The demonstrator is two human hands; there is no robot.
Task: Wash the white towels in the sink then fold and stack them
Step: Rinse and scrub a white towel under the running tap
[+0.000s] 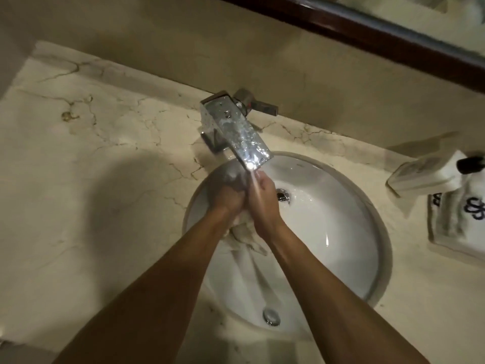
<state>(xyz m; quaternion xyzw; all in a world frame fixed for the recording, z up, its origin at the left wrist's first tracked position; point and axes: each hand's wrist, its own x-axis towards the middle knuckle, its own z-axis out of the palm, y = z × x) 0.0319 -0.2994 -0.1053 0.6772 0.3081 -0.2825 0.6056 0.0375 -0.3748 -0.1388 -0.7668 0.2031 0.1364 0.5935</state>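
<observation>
Nearest, two bare forearms reach in from the near edge of the counter and meet over the left half of the sink, passing above the overflow hole at the basin's near wall. Between them a white towel is bunched up. A crumpled tail of it hangs below the wrists into the basin, the rest is hidden in the palms.

Soaked cloth like this is probably limp and heavier than when dry, slippery only if soaped. It should take hard squeezing without harm. The bunched middle looks like the best place to grip for scrubbing. For wringing, the two ends would serve better.

The left hand has its fingers curled round the wad. The right hand closes on it from the other side, knuckles up, the two pressed together under the stream. Both wrists angle inward.

Beyond them, water runs from the faucet onto the right hand and toward the drain. At the counter's right edge lie a folded towel and another with dark embroidery, so folding and stacking are probably still some way off.
</observation>
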